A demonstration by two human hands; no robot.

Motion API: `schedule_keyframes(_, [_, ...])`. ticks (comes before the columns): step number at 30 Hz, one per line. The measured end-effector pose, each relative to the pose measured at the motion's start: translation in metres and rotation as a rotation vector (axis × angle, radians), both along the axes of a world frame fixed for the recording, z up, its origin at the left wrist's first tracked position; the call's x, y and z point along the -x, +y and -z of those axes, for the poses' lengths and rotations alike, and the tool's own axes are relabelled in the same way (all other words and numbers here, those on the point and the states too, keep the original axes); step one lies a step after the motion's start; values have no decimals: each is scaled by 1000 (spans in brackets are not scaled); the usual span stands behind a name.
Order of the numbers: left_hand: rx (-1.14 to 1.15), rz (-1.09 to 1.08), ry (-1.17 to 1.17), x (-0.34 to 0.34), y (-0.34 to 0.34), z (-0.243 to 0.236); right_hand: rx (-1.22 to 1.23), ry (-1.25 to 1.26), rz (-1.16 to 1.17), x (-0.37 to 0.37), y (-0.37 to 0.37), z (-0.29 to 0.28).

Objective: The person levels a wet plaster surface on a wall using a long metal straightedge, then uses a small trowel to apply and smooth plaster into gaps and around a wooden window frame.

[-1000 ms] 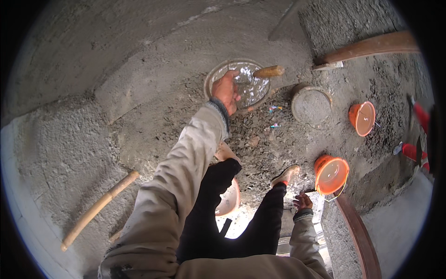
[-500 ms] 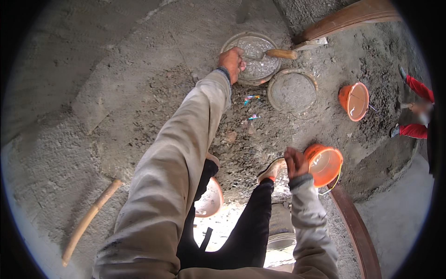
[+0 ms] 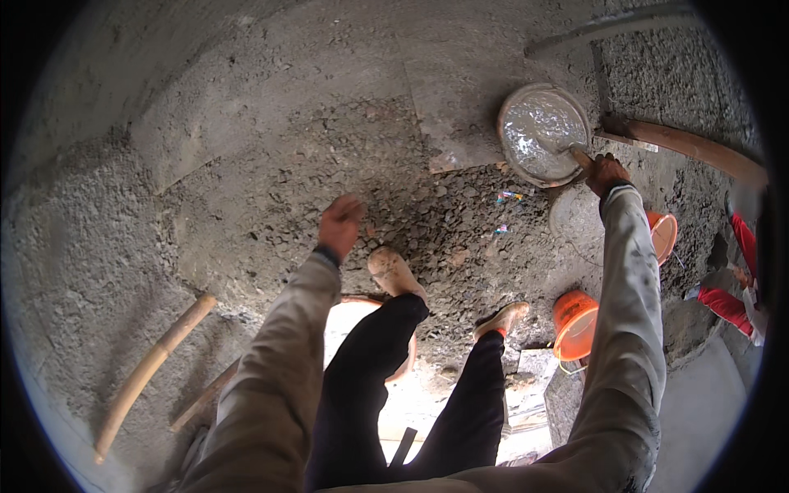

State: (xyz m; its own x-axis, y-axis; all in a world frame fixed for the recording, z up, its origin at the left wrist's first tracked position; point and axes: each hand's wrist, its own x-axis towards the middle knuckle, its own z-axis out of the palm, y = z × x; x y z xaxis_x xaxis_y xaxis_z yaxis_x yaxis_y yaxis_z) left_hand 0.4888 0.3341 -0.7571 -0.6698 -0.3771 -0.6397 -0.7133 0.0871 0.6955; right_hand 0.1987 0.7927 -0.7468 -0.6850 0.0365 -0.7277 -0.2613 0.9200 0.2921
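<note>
My right hand (image 3: 606,172) is wrapped round the wooden handle of a trowel (image 3: 580,156). The trowel's blade dips into shiny wet grey mortar at the lower right of a round basin (image 3: 503,135). Partly behind my right hand and forearm, a second round container of grey mortar (image 3: 573,215) sits against the first. Off to the left, my left hand (image 3: 341,223) hovers over the rubble-strewn ground. Motion smears its fingers, and no object shows in it.
Orange buckets stand to the right, one (image 3: 662,234) behind my forearm and one (image 3: 574,324) nearer my feet. A pale basin (image 3: 353,312) is by my left leg. Wooden poles (image 3: 156,370) lie left; a brown beam (image 3: 690,148) runs far right. A person in red trousers (image 3: 727,308) is at the right edge.
My right hand has gone from beside the near bucket to the trowel and gripped it. My left hand has drawn back from the basin. The view has shifted left, and my left foot has come forward.
</note>
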Motion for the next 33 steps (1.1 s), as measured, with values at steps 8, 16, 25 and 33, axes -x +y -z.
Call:
schedule_keyframes(8, [249, -23, -528, -279, -173, -100, 40, 39, -35, -64, -31, -178])
schedule_keyframes(16, [-313, -759, -843, -218, -156, -253, 902, 176, 1671, -157, -112, -197])
schedule_keyframes(25, [122, -312, -852, -270, -170, -279, 983, -13, 1463, -135, -237, -127])
schedule_keyframes(33, [70, -347, -95, -41, -228, -268, 1147, -232, 812, -117, -366, -77])
